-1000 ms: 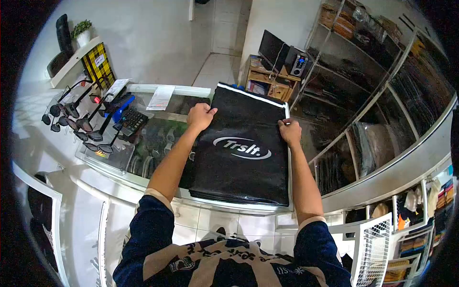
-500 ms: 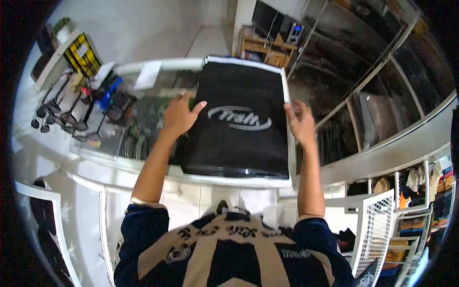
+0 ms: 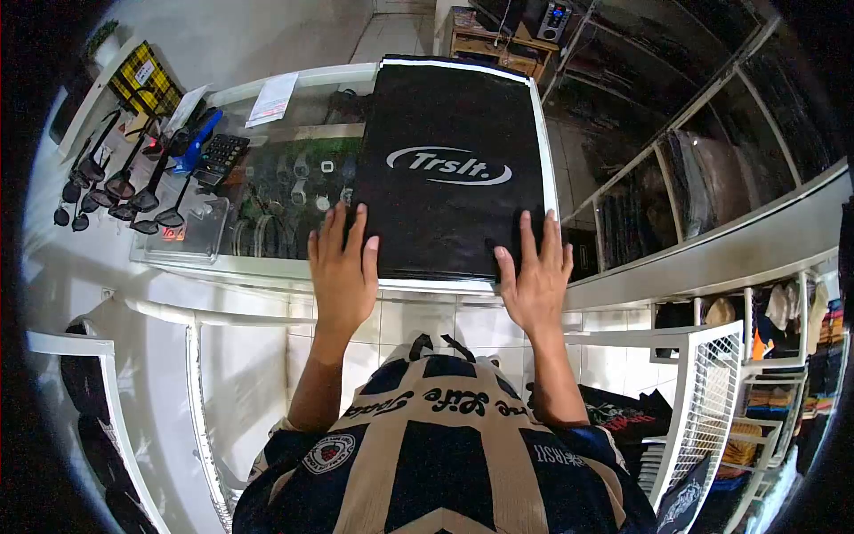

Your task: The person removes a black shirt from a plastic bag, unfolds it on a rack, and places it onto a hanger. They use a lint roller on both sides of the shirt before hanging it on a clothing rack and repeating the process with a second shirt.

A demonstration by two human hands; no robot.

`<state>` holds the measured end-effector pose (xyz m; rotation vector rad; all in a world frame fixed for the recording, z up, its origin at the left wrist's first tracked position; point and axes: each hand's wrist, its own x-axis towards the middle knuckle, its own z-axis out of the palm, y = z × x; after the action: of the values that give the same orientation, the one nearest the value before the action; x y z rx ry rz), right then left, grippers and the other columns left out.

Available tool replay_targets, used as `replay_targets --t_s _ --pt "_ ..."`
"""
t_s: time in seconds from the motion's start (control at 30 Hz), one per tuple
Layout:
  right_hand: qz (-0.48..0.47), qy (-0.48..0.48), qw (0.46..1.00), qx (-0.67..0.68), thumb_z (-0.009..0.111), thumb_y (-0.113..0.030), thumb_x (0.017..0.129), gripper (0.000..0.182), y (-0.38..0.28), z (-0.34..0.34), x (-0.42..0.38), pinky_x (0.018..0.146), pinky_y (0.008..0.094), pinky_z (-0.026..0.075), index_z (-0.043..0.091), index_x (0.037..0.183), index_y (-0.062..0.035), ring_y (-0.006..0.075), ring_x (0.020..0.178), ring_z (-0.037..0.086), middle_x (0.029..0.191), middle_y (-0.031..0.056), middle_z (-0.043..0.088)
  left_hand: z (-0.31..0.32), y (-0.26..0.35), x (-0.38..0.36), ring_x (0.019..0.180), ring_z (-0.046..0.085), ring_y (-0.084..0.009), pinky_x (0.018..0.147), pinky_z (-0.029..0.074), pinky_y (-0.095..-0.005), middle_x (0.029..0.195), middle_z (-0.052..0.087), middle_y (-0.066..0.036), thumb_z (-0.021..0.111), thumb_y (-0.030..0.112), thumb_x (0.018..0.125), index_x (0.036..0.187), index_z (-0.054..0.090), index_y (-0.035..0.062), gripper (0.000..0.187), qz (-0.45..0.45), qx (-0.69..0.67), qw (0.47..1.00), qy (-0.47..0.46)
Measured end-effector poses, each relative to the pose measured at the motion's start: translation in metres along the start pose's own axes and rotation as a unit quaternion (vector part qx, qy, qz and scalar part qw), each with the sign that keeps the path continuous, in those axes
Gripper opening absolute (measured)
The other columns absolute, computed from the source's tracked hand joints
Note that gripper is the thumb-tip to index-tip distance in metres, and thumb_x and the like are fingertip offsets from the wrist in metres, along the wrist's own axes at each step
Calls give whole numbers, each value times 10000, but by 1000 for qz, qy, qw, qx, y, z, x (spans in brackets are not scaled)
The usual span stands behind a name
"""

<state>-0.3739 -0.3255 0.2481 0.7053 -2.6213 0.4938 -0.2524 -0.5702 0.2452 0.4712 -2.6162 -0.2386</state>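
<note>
A black plastic bag [image 3: 445, 222] with a white "Trslt." logo lies flat on the glass-topped display counter [image 3: 311, 100], its long sides running away from me. My left hand [image 3: 342, 276] rests at the bag's near left corner, fingers stretched out and slightly spread, thumb by the bag's edge. On the near right corner lies my right hand [image 3: 536, 276], palm down with the fingers apart. Neither hand grips anything. Beneath the glass, to the left of the bag, several watches [image 3: 301, 165] show.
Several sunglasses [image 3: 120, 185], a calculator [image 3: 222, 158] and a blue object [image 3: 197, 142] sit on the counter's left end. A white paper [image 3: 272, 98] lies near the far edge. Glass cabinets [image 3: 694, 187] line the right, with a white wire rack [image 3: 707, 414] nearer me.
Both hands have come back toward me, from the bag's middle sides to its near corners, and now lie flatter. My view has shifted, so the counter appears higher. The bag still lies flat.
</note>
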Motion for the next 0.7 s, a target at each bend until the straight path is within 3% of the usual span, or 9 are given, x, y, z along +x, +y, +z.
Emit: replay_targets --t_s 0.07,0.2,0.27,0.4,0.5,0.57,0.6,0.7 --pt "31 4 999 30 585 -418 992 641 3 -6 -10 1166 614 227 453 1513 -69 426 1459 339 1567 277 359 -9 0 -7 1362 474 -400 1153 305 -564 1427 555 -217 508 220 1042 1432 559 74 420 -42 -22 997 59" --pt "66 4 997 27 545 -388 1007 630 6 4 -34 1185 587 200 423 1527 -54 406 1469 323 1559 246 389 -1 -5 -25 1303 539 -373 1147 318 -544 1276 674 -172 612 97 959 1320 637 26 368 -60 -115 986 101" --pt "70 22 997 20 502 -340 1024 575 5 12 -34 1179 555 216 443 1511 -40 386 1456 345 1555 186 431 8 -12 -29 1308 542 -362 1147 320 -541 1269 682 -165 607 91 959 1303 653 31 353 -51 -106 987 106" --pt "68 41 997 1 489 -325 1033 538 4 14 -33 1152 514 246 481 1487 -35 362 1433 379 1530 145 478 18 -20 -34 1328 542 -338 1151 316 -536 1246 703 -146 602 69 954 1263 690 42 323 -37 -115 985 120" --pt "59 43 997 32 509 -338 1031 567 5 11 -34 1148 527 256 453 1502 -26 375 1431 377 1530 167 468 15 -21 -38 1315 550 -352 1138 340 -520 1256 695 -152 606 69 962 1267 680 22 318 -11 -97 988 122" --pt "57 37 996 63 540 -352 1018 649 7 5 -38 1150 546 258 369 1539 -6 404 1432 368 1534 206 440 14 -16 -41 1342 519 -341 1129 370 -477 1346 645 -151 594 80 996 1312 658 31 326 -77 -133 978 145" --pt "72 49 991 97 551 -351 1012 661 9 4 -44 1152 547 256 363 1541 -2 413 1430 367 1532 219 436 7 -7 -39 1275 543 -381 1093 395 -471 1289 657 -172 621 90 971 1289 657 2 332 -63 -156 971 168" --pt "94 87 979 160 619 -312 976 679 12 -18 -75 1156 530 257 379 1525 5 434 1405 394 1518 255 426 2 14 -55 1267 540 -370 1075 405 -475 1250 666 -177 618 88 969 1294 653 6 337 -36 -156 969 188"
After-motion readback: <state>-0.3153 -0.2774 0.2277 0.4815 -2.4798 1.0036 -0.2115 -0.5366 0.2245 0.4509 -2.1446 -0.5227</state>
